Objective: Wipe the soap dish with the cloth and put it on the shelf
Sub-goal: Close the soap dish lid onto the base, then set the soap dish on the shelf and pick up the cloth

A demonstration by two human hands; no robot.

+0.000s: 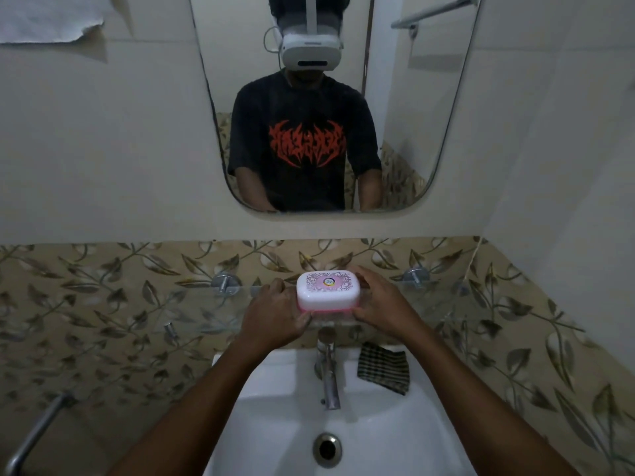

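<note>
Out beyond your left hand [275, 312], the glass shelf [196, 304] runs along the leaf-patterned wall on a round metal bracket [225, 284]. Your left hand grips the left end of the soap dish [328, 290]: its fingers curl over the far corner and its thumb presses the lower front edge. The dish sits directly between your two hands, level, with its white patterned lid up and a pink base showing underneath. It is over the middle of the shelf, but you cannot tell whether its base touches the glass or hangs just above it. Your right hand [379, 304] grasps the right end the same way, fingers wrapped round the far corner and thumb against the front. Below the dish, between your forearms, the tap [328, 376] stands over the white sink [271, 393]. Just below your right hand, beside your right wrist, the checked cloth [383, 367] lies crumpled on the sink rim, and neither hand touches it.
</note>
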